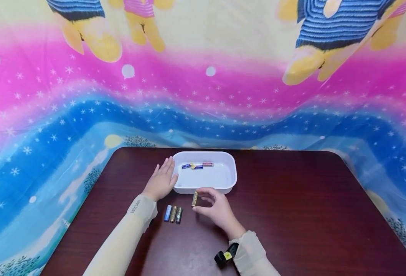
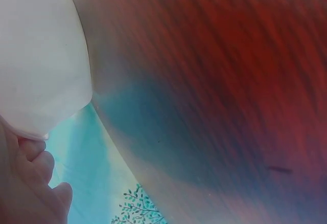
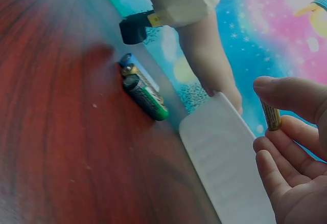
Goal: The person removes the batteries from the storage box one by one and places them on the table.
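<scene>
My right hand (image 1: pixel 218 209) pinches a gold battery (image 1: pixel 194 199) between thumb and fingers, just in front of the white plastic tray (image 1: pixel 204 190). In the right wrist view the same battery (image 3: pixel 271 115) is partly covered by the thumb. My left hand (image 1: pixel 160 180) rests against the tray's left side with its fingers straight. Inside the tray lie several batteries, one with a red wrapper (image 1: pixel 208 164) and others blue and yellow (image 1: pixel 186 166). Left of the right hand, three batteries lie side by side on the table: blue (image 1: pixel 167 213), gold (image 1: pixel 173 214) and dark green (image 1: pixel 179 215).
The dark reddish-brown table (image 1: pixel 292 214) has rounded far corners, and the tray stands near its far edge. A patterned cloth (image 1: pixel 203 96) hangs behind and around the table. A black wrist device (image 1: pixel 226 255) sits at the right sleeve.
</scene>
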`<state>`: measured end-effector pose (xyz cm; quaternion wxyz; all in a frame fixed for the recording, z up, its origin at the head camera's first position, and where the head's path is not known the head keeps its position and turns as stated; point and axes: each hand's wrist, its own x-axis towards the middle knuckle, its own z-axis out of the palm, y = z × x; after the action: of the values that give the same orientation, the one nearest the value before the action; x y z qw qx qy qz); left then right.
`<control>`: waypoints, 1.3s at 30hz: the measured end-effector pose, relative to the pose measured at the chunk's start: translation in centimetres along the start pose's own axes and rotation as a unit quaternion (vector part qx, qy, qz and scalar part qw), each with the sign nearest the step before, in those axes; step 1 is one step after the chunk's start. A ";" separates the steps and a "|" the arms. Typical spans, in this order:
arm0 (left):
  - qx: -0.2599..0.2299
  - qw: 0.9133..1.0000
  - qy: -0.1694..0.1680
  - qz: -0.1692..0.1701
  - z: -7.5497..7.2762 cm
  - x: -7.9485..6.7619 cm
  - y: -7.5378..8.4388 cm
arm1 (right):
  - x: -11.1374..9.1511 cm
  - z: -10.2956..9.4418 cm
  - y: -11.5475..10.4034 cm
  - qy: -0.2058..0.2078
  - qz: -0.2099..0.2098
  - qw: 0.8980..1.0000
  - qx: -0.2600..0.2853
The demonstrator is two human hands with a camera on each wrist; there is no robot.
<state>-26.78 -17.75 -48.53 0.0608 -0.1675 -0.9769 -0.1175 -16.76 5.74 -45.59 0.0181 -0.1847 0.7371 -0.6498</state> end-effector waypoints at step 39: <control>-0.003 1.000 -0.020 -0.010 -0.5 -0.1 0.2 | -0.7 3.5 6.2 -0.013 -0.001 0.988 -0.157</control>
<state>-26.59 -17.67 -48.05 0.0391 -0.1600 -0.9793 -0.1178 -16.69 3.18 -52.22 -0.0023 -0.1939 0.8296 -0.5237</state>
